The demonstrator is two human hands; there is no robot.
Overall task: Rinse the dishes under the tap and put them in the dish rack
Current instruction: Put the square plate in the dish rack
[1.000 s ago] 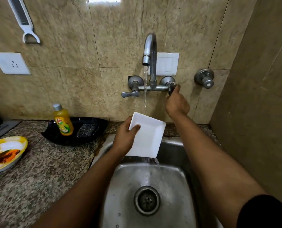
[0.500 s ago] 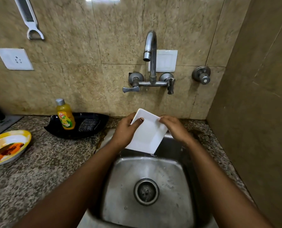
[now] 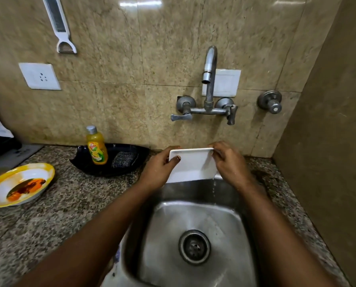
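A small white square plate (image 3: 191, 165) is held upright over the back of the steel sink (image 3: 195, 241). My left hand (image 3: 159, 168) grips its left edge with the thumb on the face. My right hand (image 3: 228, 162) pinches its right edge. Water drips from the plate's lower right corner into the basin. The tap (image 3: 209, 79) on the wall above shows no stream. A yellow-rimmed plate (image 3: 17, 184) with orange-brown food residue lies on the granite counter at the left. No dish rack is in view.
A black tray (image 3: 110, 160) behind the sink's left side holds a yellow dish-soap bottle (image 3: 96, 146) and a scrubber (image 3: 124, 159). A second valve (image 3: 271, 102) sticks out of the wall at right. A tiled side wall (image 3: 328, 141) closes the right.
My right hand left the tap handle and took the plate's right edge. The water stream stopped. The plate turned from tilted to level and upright, draining.
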